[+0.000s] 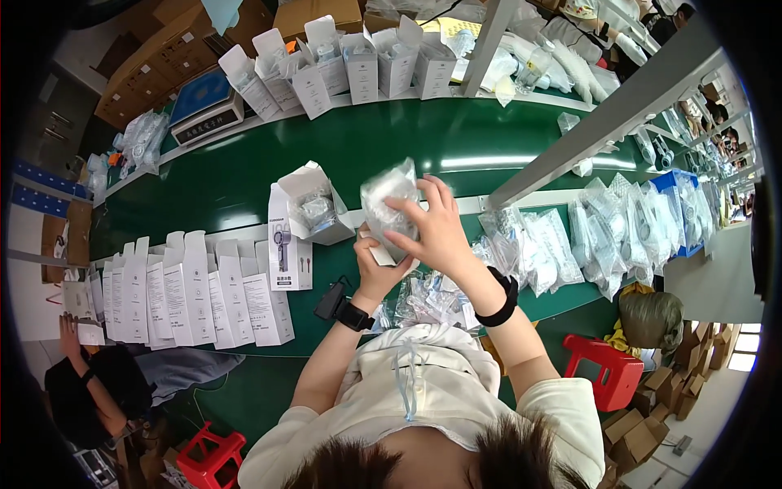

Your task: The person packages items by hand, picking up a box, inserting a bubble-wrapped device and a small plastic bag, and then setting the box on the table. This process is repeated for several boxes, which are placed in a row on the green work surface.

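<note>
My left hand [379,265] is closed around the lower part of a small white box [393,256], which is mostly hidden by my fingers. A clear plastic-wrapped item [388,194] stands up at the box's top; what is inside the wrap I cannot make out. My right hand [432,224] grips this wrapped item from the right, fingers across its front. Just left of my hands stand a white printed box [287,244] picturing a handheld device and an open white box [332,224] with a bagged item inside.
Rows of white boxes [191,285] line the near left bench; more open boxes [358,69] stand across the green conveyor [326,138]. Bagged items [603,228] fill the right side, beside a slanting metal post [586,122]. Red stools [607,371] and a person's arm [98,391] appear at the sides.
</note>
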Action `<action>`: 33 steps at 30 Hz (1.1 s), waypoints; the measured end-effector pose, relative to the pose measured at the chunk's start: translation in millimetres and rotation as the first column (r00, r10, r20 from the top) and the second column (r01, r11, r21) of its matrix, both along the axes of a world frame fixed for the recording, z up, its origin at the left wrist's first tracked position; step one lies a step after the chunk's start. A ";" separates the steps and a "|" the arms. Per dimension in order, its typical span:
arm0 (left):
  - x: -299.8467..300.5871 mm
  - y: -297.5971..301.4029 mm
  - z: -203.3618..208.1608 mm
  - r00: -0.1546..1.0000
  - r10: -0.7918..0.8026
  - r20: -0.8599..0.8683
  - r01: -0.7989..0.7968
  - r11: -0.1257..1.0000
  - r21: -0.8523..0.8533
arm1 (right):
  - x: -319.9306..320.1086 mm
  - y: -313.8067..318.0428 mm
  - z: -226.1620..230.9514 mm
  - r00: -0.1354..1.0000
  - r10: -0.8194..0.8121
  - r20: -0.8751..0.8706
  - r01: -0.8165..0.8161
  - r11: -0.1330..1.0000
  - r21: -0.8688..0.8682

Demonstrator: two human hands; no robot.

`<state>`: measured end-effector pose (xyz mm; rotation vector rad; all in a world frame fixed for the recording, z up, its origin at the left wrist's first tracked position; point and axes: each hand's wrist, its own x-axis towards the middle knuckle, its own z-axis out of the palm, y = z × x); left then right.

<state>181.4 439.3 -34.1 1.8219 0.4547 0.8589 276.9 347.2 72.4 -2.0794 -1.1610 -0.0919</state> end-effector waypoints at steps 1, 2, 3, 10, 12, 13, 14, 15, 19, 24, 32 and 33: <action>3.7 1.9 2.4 0.996 -0.068 0.060 0.064 0.996 0.061 | 0.8 -5.2 -6.0 0.999 0.018 0.034 -0.017 1.000 -0.017; 6.6 4.0 4.8 0.984 -0.137 0.117 0.122 0.985 0.126 | 1.7 -10.8 -14.8 0.997 0.038 0.067 -0.035 0.999 -0.036; 6.6 4.4 8.3 0.964 -0.203 0.170 0.167 0.964 0.205 | 3.4 -19.2 -23.7 0.993 0.063 0.104 -0.059 0.997 -0.043; -38.1 22.5 7.2 0.970 -0.236 0.050 0.227 0.964 0.137 | 14.1 -91.5 -147.3 0.930 -0.359 -0.074 0.206 0.677 -0.707; -42.0 24.5 23.4 0.965 -0.254 0.072 0.246 0.964 0.103 | 17.3 -96.8 -154.5 0.937 -0.336 -0.098 0.168 0.679 -0.715; -43.0 21.4 36.3 0.976 -0.218 -0.022 0.219 0.963 0.156 | 18.8 -99.7 -154.8 0.939 -0.321 -0.123 0.135 0.674 -0.726; -42.9 17.7 47.6 0.978 -0.178 -0.114 0.198 0.958 0.209 | 20.2 -101.8 -155.4 0.940 -0.308 -0.147 0.104 0.667 -0.738; -42.1 15.1 52.3 0.970 -0.133 -0.202 0.184 0.947 0.261 | 21.6 -104.5 -155.9 0.941 -0.304 -0.147 0.100 0.667 -0.738; -41.8 15.0 50.8 0.943 -0.076 -0.324 0.166 0.951 0.260 | 16.3 -99.8 -110.5 0.927 -0.131 -0.350 0.036 0.964 -0.265; -38.0 21.2 57.3 0.952 -0.028 -0.304 0.091 0.976 0.196 | -12.0 -57.8 -7.7 0.981 0.180 -0.071 -0.157 0.956 0.249; -30.4 30.6 53.5 0.957 -0.072 -0.281 0.088 0.995 0.042 | -20.7 -5.5 -5.3 0.766 0.630 0.130 -0.622 0.777 -0.096; -32.7 31.6 55.6 0.951 -0.063 -0.302 0.074 0.997 0.026 | -21.9 -6.6 -0.1 0.757 0.640 0.130 -0.633 0.769 -0.095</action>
